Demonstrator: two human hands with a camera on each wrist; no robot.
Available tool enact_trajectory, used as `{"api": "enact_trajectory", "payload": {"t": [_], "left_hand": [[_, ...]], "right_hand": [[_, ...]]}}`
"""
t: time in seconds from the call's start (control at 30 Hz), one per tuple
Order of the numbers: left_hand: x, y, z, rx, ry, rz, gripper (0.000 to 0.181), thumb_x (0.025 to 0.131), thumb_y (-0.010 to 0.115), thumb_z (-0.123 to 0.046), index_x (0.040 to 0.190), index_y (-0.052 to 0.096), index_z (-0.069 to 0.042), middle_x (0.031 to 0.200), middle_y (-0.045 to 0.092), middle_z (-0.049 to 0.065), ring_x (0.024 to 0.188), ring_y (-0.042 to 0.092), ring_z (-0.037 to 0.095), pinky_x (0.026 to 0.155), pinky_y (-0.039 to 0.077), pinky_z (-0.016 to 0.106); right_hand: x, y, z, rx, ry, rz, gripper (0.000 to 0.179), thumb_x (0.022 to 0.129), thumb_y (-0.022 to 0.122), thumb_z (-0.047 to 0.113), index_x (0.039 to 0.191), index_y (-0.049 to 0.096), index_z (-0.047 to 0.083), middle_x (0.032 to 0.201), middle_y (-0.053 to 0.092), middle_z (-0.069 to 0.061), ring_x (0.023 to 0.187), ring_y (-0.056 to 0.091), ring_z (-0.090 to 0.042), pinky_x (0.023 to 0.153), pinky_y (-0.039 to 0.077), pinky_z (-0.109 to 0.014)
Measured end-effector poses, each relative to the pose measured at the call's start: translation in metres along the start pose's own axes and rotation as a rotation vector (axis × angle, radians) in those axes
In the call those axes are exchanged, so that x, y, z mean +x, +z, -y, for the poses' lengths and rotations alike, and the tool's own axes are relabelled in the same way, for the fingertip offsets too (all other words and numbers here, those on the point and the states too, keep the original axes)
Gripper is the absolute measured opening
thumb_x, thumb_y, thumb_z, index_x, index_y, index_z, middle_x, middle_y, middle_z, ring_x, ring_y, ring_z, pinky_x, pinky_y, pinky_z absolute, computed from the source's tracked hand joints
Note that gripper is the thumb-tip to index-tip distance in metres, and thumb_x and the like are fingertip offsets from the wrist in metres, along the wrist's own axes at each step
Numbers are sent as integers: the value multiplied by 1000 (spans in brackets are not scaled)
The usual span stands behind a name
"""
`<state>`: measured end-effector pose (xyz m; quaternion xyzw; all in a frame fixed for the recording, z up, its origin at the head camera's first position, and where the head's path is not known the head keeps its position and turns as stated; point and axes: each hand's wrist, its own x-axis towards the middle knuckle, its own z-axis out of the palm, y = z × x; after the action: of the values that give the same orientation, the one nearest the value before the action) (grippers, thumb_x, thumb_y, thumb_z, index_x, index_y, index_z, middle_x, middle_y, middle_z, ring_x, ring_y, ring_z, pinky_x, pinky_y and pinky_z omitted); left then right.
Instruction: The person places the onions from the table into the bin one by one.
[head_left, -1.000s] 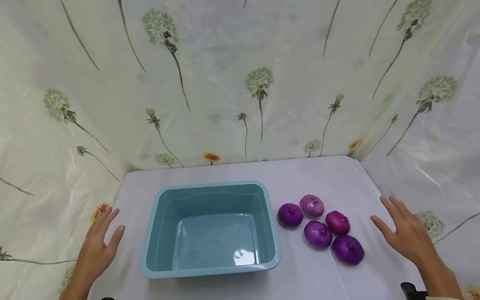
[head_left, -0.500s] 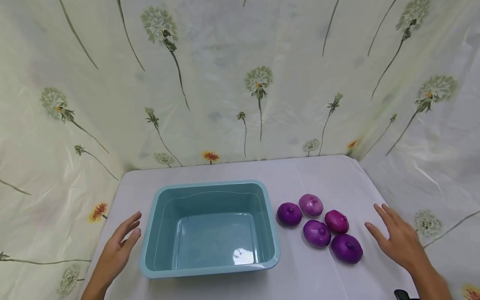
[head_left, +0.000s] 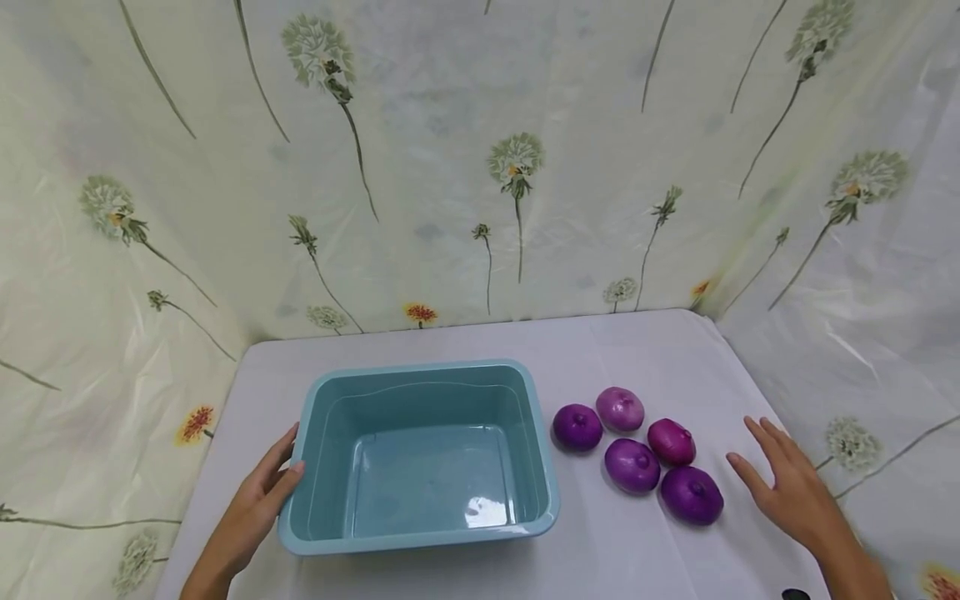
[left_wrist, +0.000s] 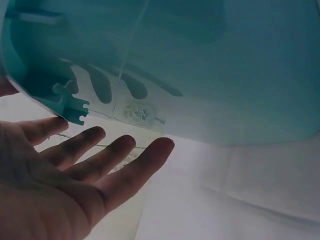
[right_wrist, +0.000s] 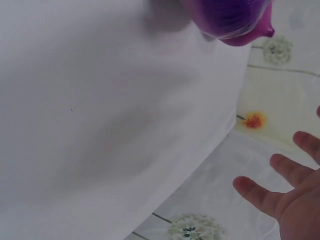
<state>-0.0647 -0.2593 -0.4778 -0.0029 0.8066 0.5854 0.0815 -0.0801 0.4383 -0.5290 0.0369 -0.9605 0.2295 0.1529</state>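
A light-blue plastic basin (head_left: pixel 435 483) stands left of the table's middle. At its left rim is my left hand (head_left: pixel 251 508), the thumb by the rim's top. In the left wrist view, the fingers (left_wrist: pixel 145 167) stretch spread out beside the basin's outer wall (left_wrist: pixel 240 90); firm contact is hard to tell. Several purple onions (head_left: pixel 632 465) lie grouped to the right of the basin, among them a paler one (head_left: pixel 620 409) and a redder one (head_left: pixel 671 442). Right of them my right hand (head_left: pixel 795 492) hovers with its fingers spread, holding nothing. The nearest onion (right_wrist: pixel 230 17) shows in the right wrist view.
A white cloth covers the table (head_left: pixel 615 558). Floral-print sheeting (head_left: pixel 420 167) hangs behind it and on both sides. At the bottom edge, near the right forearm, a small black object (head_left: pixel 795 594) is partly visible.
My left hand has moved rightward from beyond the table's left side to the basin's left rim. My right hand has shifted slightly left and down. Basin and onions stay put.
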Motion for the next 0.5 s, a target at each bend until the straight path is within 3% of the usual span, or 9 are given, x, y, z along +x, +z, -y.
{"api": "enact_trajectory", "payload": {"t": [0.07,0.13,0.3,0.4,0.5], "left_hand": [[0,1,0,-6,-6,3,64,107,47,-32,161,17,-17,159,30,26,132,49,37,87,53,37],[0,2,0,-26,-19,8,64,107,47,-32,161,16,-19,160,27,26,137,40,47,90,52,43],[0,2,0,-109,-60,54,65,108,44,-29,162,10,-23,163,19,26,141,31,49,91,51,48],[-1,1,0,-152,-72,73,65,108,44,-28,162,8,-25,162,21,28,138,37,48,89,52,46],[-2,1,1,-172,-78,75,65,108,43,-28,162,8,-26,160,25,29,134,43,46,87,53,44]], "right_hand": [[-3,0,1,8,15,20,69,98,64,28,156,33,10,153,33,-34,141,28,-54,115,13,-68],[-7,1,3,4,26,24,69,98,64,29,156,32,10,152,33,-35,140,29,-54,113,15,-69],[-16,5,5,20,40,23,68,98,64,27,156,33,10,151,34,-35,138,32,-55,110,19,-70],[-23,8,7,34,53,31,68,98,63,27,156,32,9,150,35,-36,137,32,-56,108,19,-72],[-26,10,9,30,60,32,68,98,65,26,156,33,9,148,37,-35,133,36,-55,100,28,-69]]}}
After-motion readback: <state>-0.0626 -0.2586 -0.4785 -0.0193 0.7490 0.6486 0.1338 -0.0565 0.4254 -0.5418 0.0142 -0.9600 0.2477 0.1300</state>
